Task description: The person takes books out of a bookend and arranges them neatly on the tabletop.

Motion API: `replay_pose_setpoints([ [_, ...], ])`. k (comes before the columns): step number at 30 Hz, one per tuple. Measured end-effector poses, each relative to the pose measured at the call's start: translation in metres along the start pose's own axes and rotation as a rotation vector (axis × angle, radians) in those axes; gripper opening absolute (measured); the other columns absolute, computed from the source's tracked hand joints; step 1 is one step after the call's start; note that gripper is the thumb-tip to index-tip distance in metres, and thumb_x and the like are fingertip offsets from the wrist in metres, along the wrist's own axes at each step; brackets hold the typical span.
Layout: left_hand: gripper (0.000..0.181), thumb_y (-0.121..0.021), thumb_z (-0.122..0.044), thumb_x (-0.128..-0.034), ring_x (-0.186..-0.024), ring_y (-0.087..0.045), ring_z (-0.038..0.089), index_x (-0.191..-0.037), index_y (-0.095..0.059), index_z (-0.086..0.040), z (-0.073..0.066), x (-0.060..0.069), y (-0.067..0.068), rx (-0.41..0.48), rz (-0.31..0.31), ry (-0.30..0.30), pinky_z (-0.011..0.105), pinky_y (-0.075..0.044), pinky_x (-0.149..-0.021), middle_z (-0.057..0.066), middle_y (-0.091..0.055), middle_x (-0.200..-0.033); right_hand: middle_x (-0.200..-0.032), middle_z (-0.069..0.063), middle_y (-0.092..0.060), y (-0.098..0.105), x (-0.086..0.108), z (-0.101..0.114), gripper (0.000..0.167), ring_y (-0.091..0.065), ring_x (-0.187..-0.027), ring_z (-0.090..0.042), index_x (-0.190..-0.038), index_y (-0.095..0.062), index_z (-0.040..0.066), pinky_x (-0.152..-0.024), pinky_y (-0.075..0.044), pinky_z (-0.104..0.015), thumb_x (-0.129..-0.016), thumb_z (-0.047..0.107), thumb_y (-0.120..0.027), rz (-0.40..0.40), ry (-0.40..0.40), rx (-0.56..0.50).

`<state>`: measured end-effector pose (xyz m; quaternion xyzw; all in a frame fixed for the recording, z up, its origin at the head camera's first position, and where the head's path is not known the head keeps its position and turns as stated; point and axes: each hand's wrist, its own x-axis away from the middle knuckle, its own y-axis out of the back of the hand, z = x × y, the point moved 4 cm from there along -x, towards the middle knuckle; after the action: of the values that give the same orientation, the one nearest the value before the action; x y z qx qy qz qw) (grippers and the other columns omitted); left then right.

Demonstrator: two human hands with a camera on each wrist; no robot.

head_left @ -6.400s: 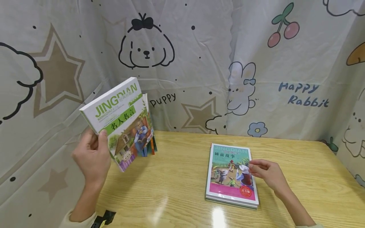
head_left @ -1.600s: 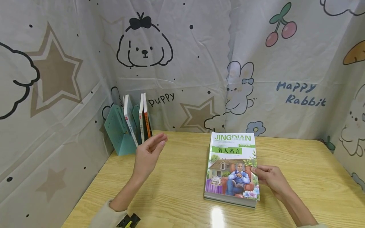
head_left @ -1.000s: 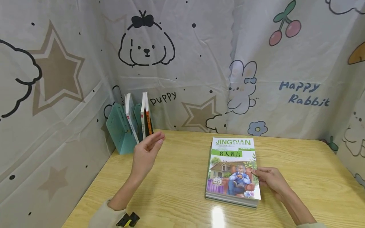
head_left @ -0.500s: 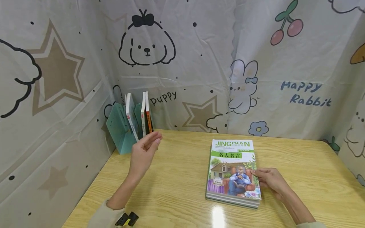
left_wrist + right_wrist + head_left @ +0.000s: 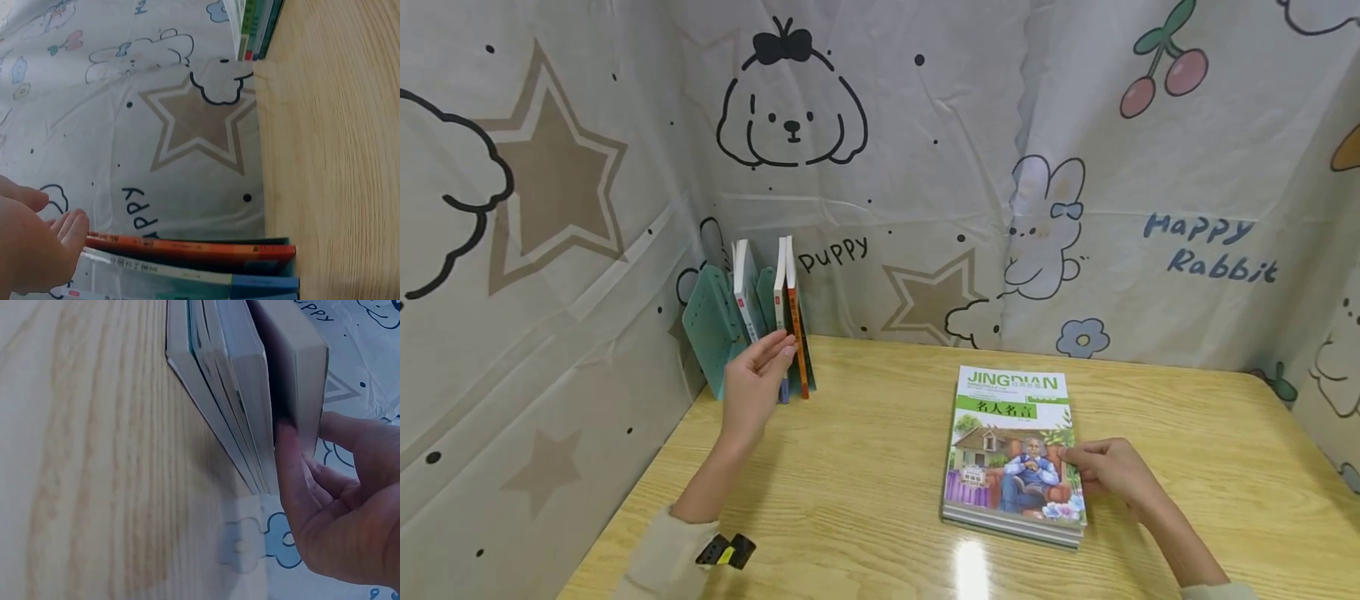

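Observation:
On the table's right half lies a stack of books, topped by a green-and-white book (image 5: 1011, 450). My right hand (image 5: 1112, 471) pinches that top book's right edge, thumb above. In the right wrist view, a finger of the right hand (image 5: 350, 500) reaches beneath the top book (image 5: 306, 369), its edge raised off the books (image 5: 234, 375) below. My left hand (image 5: 756, 383) is before the upright books at the back left, holding nothing, fingers fairly straight. Nearest its fingertips is an orange-spined book (image 5: 797, 342); in the head view I cannot tell whether they touch.
A teal bookend (image 5: 707, 321) supports the upright books, among them a white-spined book (image 5: 745, 287). A printed curtain (image 5: 910, 167) hangs behind and on both sides of the wooden table (image 5: 865, 467).
Earlier, my left hand held the green-and-white book, now atop the stack. Since half a second ago, the left hand has moved left towards the upright books. The right hand keeps its place.

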<state>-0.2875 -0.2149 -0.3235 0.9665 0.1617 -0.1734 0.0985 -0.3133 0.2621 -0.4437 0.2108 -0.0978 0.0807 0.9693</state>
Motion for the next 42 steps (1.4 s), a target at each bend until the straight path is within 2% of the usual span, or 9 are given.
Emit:
replay_pose_setpoints([
  [5,0.037,-0.061,-0.012,-0.1006,-0.116,-0.063,0.023,-0.134,-0.059,0.003,0.003,-0.011,0.011,-0.081,-0.120,-0.048,0.021,-0.049,-0.094,0.015,-0.064,-0.129,-0.082,-0.005,-0.069,0.000,0.002,0.003,0.038,-0.068,-0.071,-0.018,-0.098,-0.076,-0.005,-0.066,-0.059,-0.036,-0.093,0.032,-0.072,-0.019,-0.036,0.086],
  [10,0.036,-0.064,-0.009,-0.0987,-0.119,-0.061,0.025,-0.132,-0.060,0.004,0.006,-0.020,0.022,-0.149,-0.275,-0.150,0.028,-0.048,-0.098,0.017,-0.063,-0.130,-0.080,-0.005,-0.067,0.002,0.005,0.009,0.039,-0.067,-0.070,-0.018,-0.093,-0.076,-0.003,-0.064,-0.058,-0.037,-0.091,0.036,-0.074,-0.044,-0.027,0.178],
  [13,0.039,-0.064,-0.008,-0.0983,-0.124,-0.057,0.026,-0.135,-0.057,0.005,0.008,-0.027,0.026,-0.179,-0.326,-0.180,0.033,-0.046,-0.103,0.018,-0.060,-0.134,-0.073,-0.003,-0.066,0.004,0.007,0.012,0.039,-0.066,-0.067,-0.019,-0.084,-0.076,0.002,-0.061,-0.056,-0.036,-0.090,0.040,-0.075,-0.079,-0.011,0.252],
  [16,0.046,-0.063,-0.009,-0.0988,-0.130,-0.051,0.028,-0.141,-0.050,0.004,0.012,-0.033,0.027,-0.203,-0.316,-0.147,0.037,-0.042,-0.107,0.019,-0.053,-0.141,-0.067,-0.001,-0.065,0.005,0.008,0.013,0.039,-0.065,-0.062,-0.019,-0.076,-0.075,0.005,-0.057,-0.052,-0.034,-0.089,0.042,-0.074,-0.102,0.020,0.312],
  [21,0.056,-0.060,-0.017,-0.1012,-0.135,-0.046,0.033,-0.150,-0.040,0.000,0.021,-0.044,0.026,-0.254,-0.237,-0.017,0.042,-0.041,-0.108,0.021,-0.046,-0.148,-0.062,-0.001,-0.065,0.005,0.009,0.013,0.042,-0.062,-0.058,-0.019,-0.069,-0.073,0.008,-0.051,-0.042,-0.031,-0.088,0.045,-0.074,-0.129,0.043,0.365],
  [24,0.057,-0.059,-0.018,-0.1012,-0.134,-0.047,0.035,-0.151,-0.039,-0.001,0.027,-0.050,0.026,-0.290,-0.220,0.025,0.042,-0.042,-0.107,0.022,-0.046,-0.147,-0.061,0.000,-0.064,0.004,0.010,0.013,0.044,-0.062,-0.058,-0.019,-0.068,-0.072,0.009,-0.051,-0.042,-0.031,-0.087,0.048,-0.074,-0.140,0.046,0.374],
  [31,0.050,-0.059,-0.014,-0.1009,-0.126,-0.054,0.036,-0.146,-0.046,0.003,0.042,-0.061,0.029,-0.346,-0.220,0.046,0.043,-0.046,-0.103,0.024,-0.053,-0.141,-0.061,-0.001,-0.066,0.002,0.010,0.013,0.041,-0.064,-0.057,-0.019,-0.069,-0.073,0.006,-0.053,-0.048,-0.032,-0.088,0.043,-0.076,-0.160,0.050,0.356],
  [38,0.041,-0.058,-0.014,-0.1015,-0.113,-0.063,0.037,-0.136,-0.055,0.008,0.054,-0.061,0.033,-0.405,-0.217,0.063,0.046,-0.051,-0.095,0.026,-0.062,-0.126,-0.061,-0.002,-0.066,0.001,0.011,0.013,0.036,-0.065,-0.057,-0.019,-0.072,-0.073,0.003,-0.053,-0.054,-0.032,-0.089,0.034,-0.076,-0.170,0.063,0.310],
  [42,0.029,-0.057,-0.014,-0.1019,-0.089,-0.067,0.034,-0.120,-0.066,0.007,0.058,-0.061,0.033,-0.459,-0.234,0.043,0.039,-0.054,-0.074,0.024,-0.069,-0.109,-0.061,-0.001,-0.066,0.004,0.010,0.012,0.036,-0.063,-0.058,-0.018,-0.075,-0.074,0.004,-0.053,-0.049,-0.030,-0.089,0.037,-0.076,-0.190,0.071,0.326],
])
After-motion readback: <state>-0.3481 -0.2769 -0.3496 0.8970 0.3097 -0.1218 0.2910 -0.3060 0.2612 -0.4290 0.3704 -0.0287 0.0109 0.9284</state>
